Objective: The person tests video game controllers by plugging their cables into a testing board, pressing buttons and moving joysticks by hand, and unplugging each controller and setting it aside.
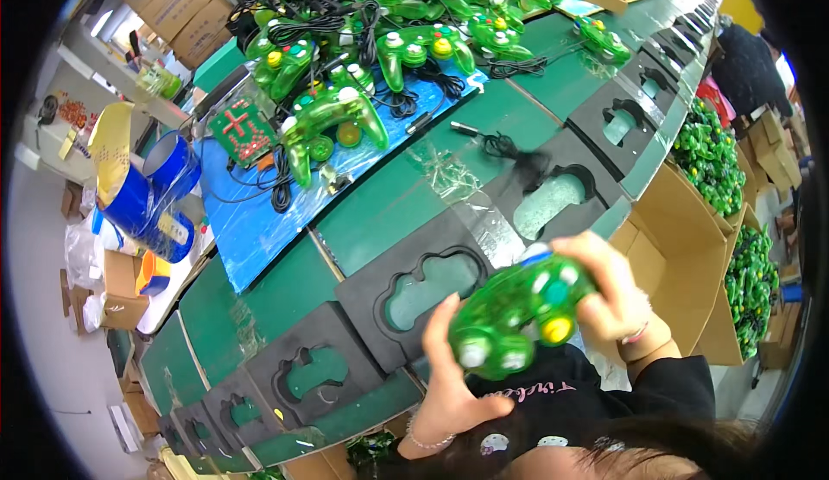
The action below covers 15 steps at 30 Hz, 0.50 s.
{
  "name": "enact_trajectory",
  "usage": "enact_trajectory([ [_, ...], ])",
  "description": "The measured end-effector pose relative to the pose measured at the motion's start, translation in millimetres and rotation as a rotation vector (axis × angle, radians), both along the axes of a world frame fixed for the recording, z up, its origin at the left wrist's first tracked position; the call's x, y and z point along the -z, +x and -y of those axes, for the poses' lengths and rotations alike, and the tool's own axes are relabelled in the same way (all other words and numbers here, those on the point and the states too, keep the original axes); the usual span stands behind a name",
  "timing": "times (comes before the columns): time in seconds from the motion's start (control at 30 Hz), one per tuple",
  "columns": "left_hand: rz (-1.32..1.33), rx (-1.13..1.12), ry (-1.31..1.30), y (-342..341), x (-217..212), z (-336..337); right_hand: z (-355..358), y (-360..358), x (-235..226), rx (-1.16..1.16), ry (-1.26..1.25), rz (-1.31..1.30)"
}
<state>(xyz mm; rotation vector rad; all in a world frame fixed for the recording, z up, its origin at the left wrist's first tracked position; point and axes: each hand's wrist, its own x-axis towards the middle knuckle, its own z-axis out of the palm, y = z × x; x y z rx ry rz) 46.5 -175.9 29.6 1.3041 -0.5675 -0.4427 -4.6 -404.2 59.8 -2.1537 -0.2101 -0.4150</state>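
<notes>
A translucent green game controller, with white sticks and a yellow round stick, is held tilted in front of me above the table's near edge. My left hand grips its left end, with the thumb sticking out. My right hand is wrapped round its other end, fingers over the top edge. Directly beyond it lies a black foam block with a controller-shaped cutout. A black cable, partly blurred, trails over another foam block to the right.
Many green controllers with cables are heaped at the back. A circuit board with red lights sits on a blue mat. Blue bins stand at left. An open cardboard box and bags of controllers are at right.
</notes>
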Motion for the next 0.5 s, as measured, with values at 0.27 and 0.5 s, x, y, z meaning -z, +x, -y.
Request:
enact_trajectory([
  [0.27,-0.472,-0.282,-0.248,7,6,-46,8,114,-10,0.261,-0.27,0.145],
  [0.5,0.007,-0.081,-0.017,11,25,-47,50,220,48,0.193,-0.825,-0.484],
])
